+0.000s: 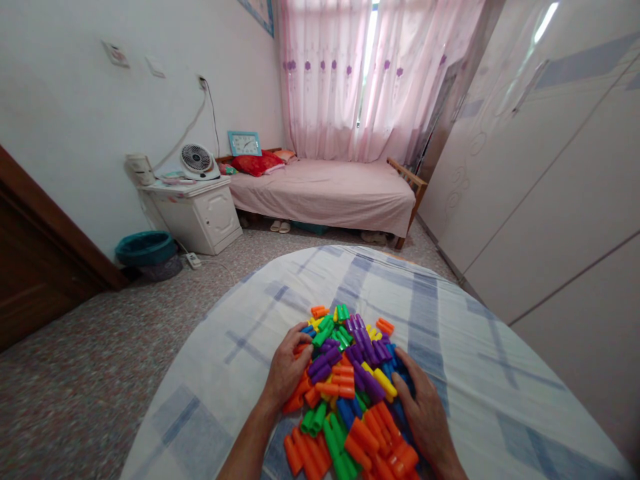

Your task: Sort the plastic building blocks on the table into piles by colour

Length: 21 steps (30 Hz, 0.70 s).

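A heap of plastic tube-shaped building blocks in orange, green, purple, blue and yellow lies on the cloth-covered round table (240,393). My left hand (287,367) rests against the heap's left side, thumb and fingers apart, touching orange blocks (300,387). On the opposite side, my right hand (424,403) curves along the heap with thumb and forefinger spread, beside blue blocks (395,363). Its other fingers are partly hidden. Between both hands are purple blocks (325,360) and a yellow block (385,383). Nearest to me lie larger orange blocks (383,430) and green ones (337,443).
Beyond the table stands a bed (330,190) below pink curtains (325,80). At left are a white cabinet (215,220) with a fan (197,160) and a teal bin (145,248). A pale wardrobe (540,167) lines the right side.
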Each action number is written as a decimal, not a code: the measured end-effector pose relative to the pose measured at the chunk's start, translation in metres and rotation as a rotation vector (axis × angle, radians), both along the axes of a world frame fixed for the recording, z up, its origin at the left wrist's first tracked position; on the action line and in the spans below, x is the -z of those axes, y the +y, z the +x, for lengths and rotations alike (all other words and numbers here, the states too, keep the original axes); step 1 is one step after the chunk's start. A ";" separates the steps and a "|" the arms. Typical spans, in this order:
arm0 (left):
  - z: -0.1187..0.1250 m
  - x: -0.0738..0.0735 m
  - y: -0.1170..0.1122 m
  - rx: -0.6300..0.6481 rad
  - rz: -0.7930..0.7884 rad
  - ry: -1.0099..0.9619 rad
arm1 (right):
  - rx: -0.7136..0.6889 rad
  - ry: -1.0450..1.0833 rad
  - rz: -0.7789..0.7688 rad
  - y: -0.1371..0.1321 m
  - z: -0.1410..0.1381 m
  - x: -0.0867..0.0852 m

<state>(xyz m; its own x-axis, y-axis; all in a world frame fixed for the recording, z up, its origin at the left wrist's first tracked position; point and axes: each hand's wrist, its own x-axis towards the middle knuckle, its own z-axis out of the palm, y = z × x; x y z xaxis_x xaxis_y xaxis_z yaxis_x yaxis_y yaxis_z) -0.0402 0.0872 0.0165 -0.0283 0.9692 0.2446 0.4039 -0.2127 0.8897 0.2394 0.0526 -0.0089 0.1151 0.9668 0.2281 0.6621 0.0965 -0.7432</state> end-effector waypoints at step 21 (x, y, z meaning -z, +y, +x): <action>-0.001 -0.001 -0.001 -0.013 -0.034 -0.018 | 0.017 -0.004 0.005 0.001 0.004 0.007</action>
